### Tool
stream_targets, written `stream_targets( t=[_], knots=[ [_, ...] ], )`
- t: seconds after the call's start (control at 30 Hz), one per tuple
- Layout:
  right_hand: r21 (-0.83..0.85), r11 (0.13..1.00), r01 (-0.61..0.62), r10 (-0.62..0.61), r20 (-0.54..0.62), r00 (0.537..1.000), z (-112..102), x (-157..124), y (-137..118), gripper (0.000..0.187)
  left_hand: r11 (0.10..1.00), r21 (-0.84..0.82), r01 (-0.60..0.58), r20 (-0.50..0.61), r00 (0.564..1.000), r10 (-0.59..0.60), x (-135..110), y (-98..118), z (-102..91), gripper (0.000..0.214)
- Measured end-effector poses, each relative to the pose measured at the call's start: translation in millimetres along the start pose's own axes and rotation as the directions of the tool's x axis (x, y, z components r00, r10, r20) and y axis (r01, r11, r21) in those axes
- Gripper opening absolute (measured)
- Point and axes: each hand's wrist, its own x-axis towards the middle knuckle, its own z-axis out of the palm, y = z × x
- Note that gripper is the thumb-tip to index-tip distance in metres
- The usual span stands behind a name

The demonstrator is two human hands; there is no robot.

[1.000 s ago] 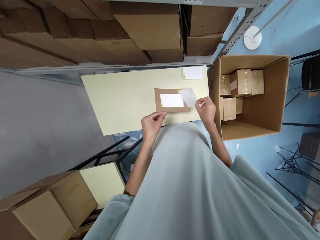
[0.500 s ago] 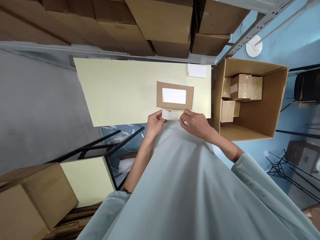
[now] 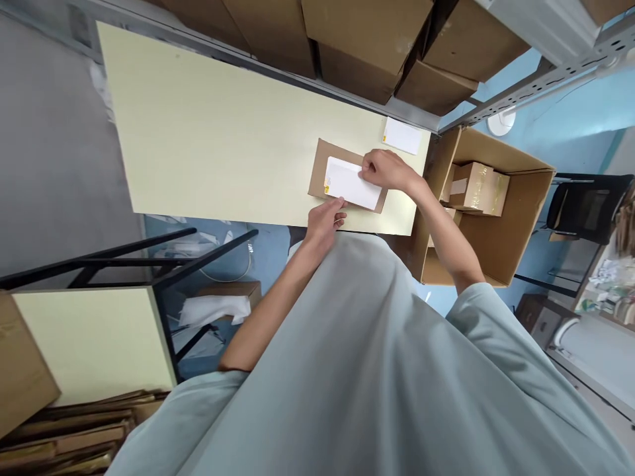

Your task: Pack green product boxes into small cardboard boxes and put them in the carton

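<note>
A flat brown cardboard box (image 3: 318,173) lies on the pale yellow table. On its top is a white label (image 3: 350,180) with a small yellow mark at the lower left corner. My right hand (image 3: 384,169) pinches the label near its upper right edge, fingertips closed. My left hand (image 3: 323,221) is at the near edge of the box, its thumb by the label's lower edge and its other fingers curled. Whether a slip is in those fingers I cannot make out. Behind the box, at the table's far right, lies a stack of white labels (image 3: 401,136).
The pale yellow table (image 3: 213,139) stretches to the left. At its right end stands a large open carton (image 3: 510,244) with several small taped boxes (image 3: 476,188). A shelf with brown cartons (image 3: 367,33) runs along the far side. Flattened cardboard (image 3: 69,430) is at lower left.
Both hands were together at the table's near edge with a white slip. My right hand has moved forward onto the label; my left has moved to the box's near edge. The view has turned.
</note>
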Motion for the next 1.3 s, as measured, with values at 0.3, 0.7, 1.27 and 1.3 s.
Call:
stream_targets(
  t=[0.3,0.7,1.27,1.3],
  knots=[
    [-0.085,0.996,-0.006,0.014,0.094,0.995,-1,33,12,0.012,1.0,-0.023,-0.016,-0.074,0.997,0.014,15,-2,10.2,0.031],
    [-0.104,0.993,-0.054,0.064,0.09,0.994,4,45,21,0.014,1.0,-0.006,-0.003,-0.098,0.995,0.003,30,3,11.9,0.03],
    [-0.108,0.992,-0.069,0.079,0.085,0.993,19,72,33,0.022,0.995,-0.053,0.088,-0.061,0.994,-0.091,36,12,4.5,0.027],
    [-0.112,0.99,-0.085,0.094,0.081,0.992,20,73,31,0.021,0.993,-0.065,0.095,-0.06,0.993,-0.099,36,13,4.6,0.027]
  ],
)
